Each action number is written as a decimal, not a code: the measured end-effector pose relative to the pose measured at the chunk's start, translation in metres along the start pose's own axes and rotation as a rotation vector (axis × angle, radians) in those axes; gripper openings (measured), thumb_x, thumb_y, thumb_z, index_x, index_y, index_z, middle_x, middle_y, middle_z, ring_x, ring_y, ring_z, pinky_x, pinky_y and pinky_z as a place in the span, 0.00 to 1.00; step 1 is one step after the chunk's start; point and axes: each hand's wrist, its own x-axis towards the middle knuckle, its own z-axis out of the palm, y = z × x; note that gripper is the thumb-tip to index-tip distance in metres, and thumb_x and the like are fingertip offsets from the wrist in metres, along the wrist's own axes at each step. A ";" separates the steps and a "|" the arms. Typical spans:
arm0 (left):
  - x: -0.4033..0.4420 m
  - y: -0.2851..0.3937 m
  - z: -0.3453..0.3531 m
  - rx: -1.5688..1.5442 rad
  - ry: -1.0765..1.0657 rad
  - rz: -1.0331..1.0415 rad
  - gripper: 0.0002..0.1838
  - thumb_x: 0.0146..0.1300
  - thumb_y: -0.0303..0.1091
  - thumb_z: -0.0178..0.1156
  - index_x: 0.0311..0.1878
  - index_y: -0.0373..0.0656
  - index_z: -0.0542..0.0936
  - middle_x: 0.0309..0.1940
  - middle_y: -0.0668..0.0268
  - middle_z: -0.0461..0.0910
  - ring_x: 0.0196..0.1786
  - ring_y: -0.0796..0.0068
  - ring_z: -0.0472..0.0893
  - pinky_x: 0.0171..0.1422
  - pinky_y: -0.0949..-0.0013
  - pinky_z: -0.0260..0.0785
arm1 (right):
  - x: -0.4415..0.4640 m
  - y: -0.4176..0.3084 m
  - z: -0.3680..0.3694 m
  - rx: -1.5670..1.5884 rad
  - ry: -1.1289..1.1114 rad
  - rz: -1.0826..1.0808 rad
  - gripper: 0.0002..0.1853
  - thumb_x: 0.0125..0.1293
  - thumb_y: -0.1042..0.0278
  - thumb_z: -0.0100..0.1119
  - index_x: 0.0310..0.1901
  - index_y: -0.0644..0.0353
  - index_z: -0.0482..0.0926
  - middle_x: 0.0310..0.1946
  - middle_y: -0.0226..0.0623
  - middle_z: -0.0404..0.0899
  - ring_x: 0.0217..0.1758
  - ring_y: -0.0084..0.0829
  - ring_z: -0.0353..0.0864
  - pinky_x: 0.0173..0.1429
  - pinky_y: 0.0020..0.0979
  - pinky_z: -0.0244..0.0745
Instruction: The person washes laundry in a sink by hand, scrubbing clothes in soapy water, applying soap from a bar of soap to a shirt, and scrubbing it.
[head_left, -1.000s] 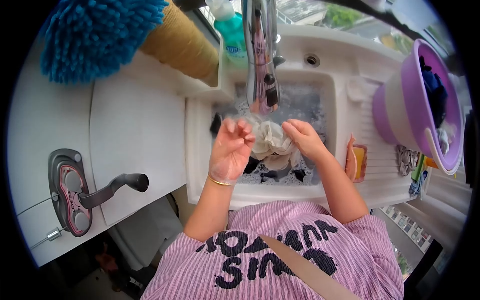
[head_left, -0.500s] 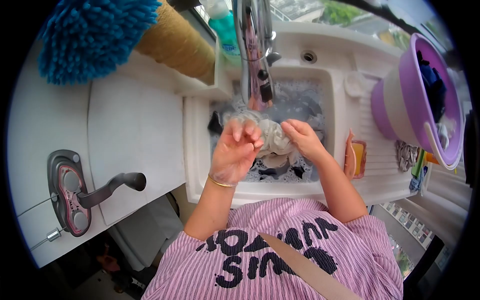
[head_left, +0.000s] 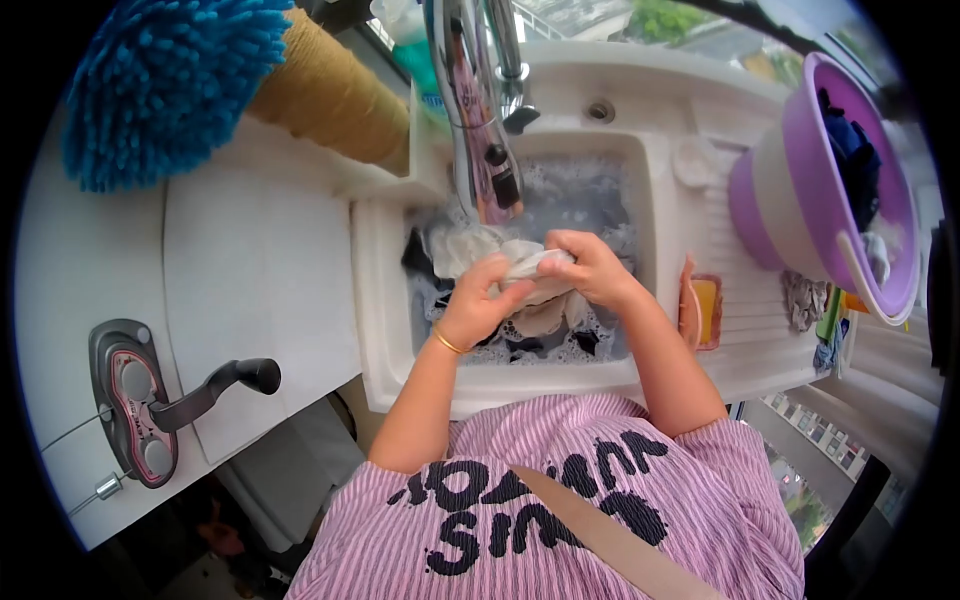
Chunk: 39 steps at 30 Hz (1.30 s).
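Observation:
A wet whitish cloth (head_left: 540, 312) is bunched up over the soapy water of the white sink (head_left: 385, 340). My right hand (head_left: 592, 268) grips its upper right part, thumb pressed on the fabric. My left hand (head_left: 482, 303) is at the cloth's left side, its fingers and thumb closed around an edge of it. More of the pale fabric spreads behind my left hand, below the chrome faucet (head_left: 470, 120). Dark cloth pieces (head_left: 418, 257) lie in the suds at the left and under the whitish cloth.
Right of the basin, a soap dish with a yellow bar (head_left: 706, 310) sits on the ribbed board. A purple bucket (head_left: 780, 205) with clothes stands beyond it. At the left are a blue fluffy ball (head_left: 165, 85), a rope-wrapped post (head_left: 335, 95) and a grey handled device (head_left: 135, 400).
My left hand has turned from raised and palm-up to closing on the cloth. My right hand has shifted slightly left with the fabric. The whole view has shifted a little.

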 end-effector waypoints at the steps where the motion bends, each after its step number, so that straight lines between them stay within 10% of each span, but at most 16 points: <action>1: -0.003 0.002 0.005 -0.506 0.126 -0.098 0.09 0.70 0.34 0.65 0.42 0.37 0.81 0.42 0.68 0.81 0.44 0.74 0.76 0.57 0.68 0.70 | -0.001 -0.001 -0.007 -0.269 -0.097 -0.023 0.22 0.67 0.47 0.68 0.31 0.61 0.78 0.24 0.28 0.69 0.32 0.22 0.68 0.38 0.28 0.66; 6: -0.005 -0.015 -0.009 -0.954 0.377 -0.082 0.05 0.76 0.34 0.58 0.43 0.44 0.79 0.47 0.65 0.82 0.50 0.76 0.81 0.56 0.70 0.74 | 0.003 0.024 -0.024 -0.730 -0.126 0.053 0.27 0.57 0.44 0.75 0.44 0.62 0.87 0.41 0.45 0.80 0.60 0.43 0.69 0.65 0.40 0.65; 9: 0.004 -0.026 -0.003 -1.168 0.618 -0.292 0.08 0.77 0.38 0.57 0.49 0.45 0.79 0.46 0.63 0.85 0.48 0.68 0.86 0.53 0.61 0.81 | 0.005 0.036 -0.017 -0.301 -0.021 -0.035 0.25 0.62 0.48 0.72 0.52 0.60 0.86 0.46 0.40 0.81 0.59 0.36 0.74 0.65 0.37 0.69; 11: 0.018 -0.039 0.019 -1.186 0.599 -0.383 0.09 0.77 0.40 0.57 0.49 0.45 0.79 0.44 0.64 0.85 0.47 0.69 0.86 0.53 0.62 0.81 | 0.008 0.018 0.017 0.561 0.116 0.042 0.24 0.66 0.54 0.69 0.58 0.60 0.82 0.49 0.35 0.82 0.56 0.27 0.77 0.63 0.32 0.73; 13: 0.017 -0.076 0.038 -1.416 0.404 -0.497 0.12 0.77 0.44 0.57 0.50 0.46 0.79 0.43 0.66 0.85 0.46 0.70 0.85 0.52 0.66 0.80 | 0.019 0.023 0.064 0.386 0.298 -0.054 0.15 0.67 0.61 0.68 0.50 0.60 0.81 0.39 0.31 0.83 0.43 0.22 0.80 0.51 0.29 0.78; 15: 0.023 -0.062 0.048 -1.384 0.472 -0.772 0.15 0.75 0.49 0.59 0.50 0.47 0.79 0.41 0.69 0.84 0.43 0.74 0.84 0.50 0.70 0.76 | 0.010 0.011 0.102 -0.186 0.364 -0.491 0.15 0.62 0.58 0.70 0.36 0.60 0.79 0.29 0.45 0.80 0.34 0.44 0.82 0.45 0.37 0.78; 17: 0.032 -0.124 0.052 -1.812 -0.286 -0.138 0.19 0.75 0.55 0.57 0.49 0.48 0.80 0.40 0.70 0.82 0.42 0.75 0.82 0.46 0.69 0.72 | 0.008 0.011 0.107 -0.543 0.279 -0.673 0.15 0.62 0.55 0.68 0.31 0.59 0.80 0.27 0.46 0.79 0.32 0.52 0.81 0.44 0.43 0.78; 21: 0.036 -0.010 0.061 -1.401 0.366 -0.777 0.22 0.76 0.58 0.53 0.49 0.48 0.80 0.41 0.70 0.82 0.44 0.75 0.82 0.46 0.67 0.73 | 0.035 0.052 0.084 -0.582 0.437 -0.284 0.15 0.63 0.56 0.66 0.27 0.58 0.80 0.22 0.44 0.79 0.26 0.51 0.80 0.38 0.46 0.78; 22: 0.031 -0.038 0.061 -1.399 0.363 -0.781 0.22 0.76 0.58 0.53 0.49 0.48 0.80 0.41 0.70 0.82 0.44 0.75 0.82 0.46 0.67 0.73 | 0.035 0.055 0.085 -0.562 0.474 -0.150 0.15 0.64 0.56 0.66 0.27 0.58 0.80 0.21 0.44 0.79 0.25 0.51 0.80 0.37 0.46 0.78; 24: 0.020 -0.122 0.063 -1.866 -0.380 -0.133 0.23 0.77 0.58 0.50 0.50 0.47 0.80 0.47 0.67 0.83 0.49 0.73 0.82 0.53 0.65 0.76 | 0.014 0.033 0.108 -0.523 0.446 -0.539 0.18 0.67 0.56 0.61 0.23 0.59 0.81 0.20 0.48 0.79 0.24 0.53 0.80 0.32 0.48 0.76; 26: 0.007 -0.067 0.065 -1.786 -0.064 -0.081 0.21 0.79 0.54 0.47 0.49 0.47 0.79 0.40 0.68 0.82 0.44 0.72 0.83 0.46 0.65 0.78 | 0.001 0.026 0.110 -0.589 0.215 -0.535 0.19 0.69 0.55 0.60 0.24 0.60 0.82 0.22 0.51 0.80 0.25 0.52 0.81 0.33 0.47 0.76; 28: 0.021 -0.030 0.067 -1.274 0.423 -0.877 0.20 0.79 0.54 0.47 0.51 0.50 0.80 0.45 0.68 0.83 0.49 0.73 0.82 0.55 0.65 0.76 | 0.025 0.044 0.085 -0.560 0.500 -0.267 0.18 0.68 0.56 0.60 0.24 0.59 0.81 0.21 0.50 0.80 0.25 0.52 0.81 0.33 0.47 0.77; 31: 0.017 -0.057 0.076 -1.650 0.240 -0.708 0.19 0.79 0.53 0.48 0.52 0.50 0.80 0.44 0.67 0.83 0.47 0.70 0.83 0.53 0.62 0.77 | 0.025 0.059 0.096 -0.547 0.493 -0.294 0.20 0.69 0.55 0.60 0.23 0.59 0.81 0.21 0.50 0.80 0.26 0.52 0.82 0.33 0.48 0.77; 33: 0.007 -0.077 0.070 -1.922 -0.145 -0.197 0.20 0.77 0.52 0.50 0.53 0.46 0.80 0.43 0.64 0.84 0.45 0.66 0.84 0.52 0.60 0.79 | 0.002 0.024 0.113 -0.546 0.289 -0.445 0.22 0.71 0.54 0.58 0.23 0.60 0.81 0.23 0.51 0.81 0.27 0.55 0.82 0.35 0.49 0.77; 36: 0.022 -0.019 0.069 -1.319 0.475 -1.028 0.21 0.77 0.54 0.49 0.46 0.46 0.82 0.35 0.66 0.82 0.39 0.67 0.83 0.45 0.62 0.78 | 0.026 0.057 0.087 -0.555 0.458 -0.139 0.21 0.70 0.53 0.58 0.25 0.61 0.81 0.25 0.50 0.82 0.27 0.55 0.82 0.35 0.50 0.77; 39: 0.008 -0.083 0.075 -1.601 0.215 -0.620 0.20 0.77 0.52 0.49 0.43 0.48 0.81 0.36 0.64 0.83 0.41 0.66 0.84 0.46 0.61 0.78 | 0.020 0.052 0.092 -0.564 0.412 -0.233 0.20 0.70 0.52 0.57 0.28 0.60 0.83 0.27 0.51 0.83 0.30 0.56 0.82 0.38 0.50 0.77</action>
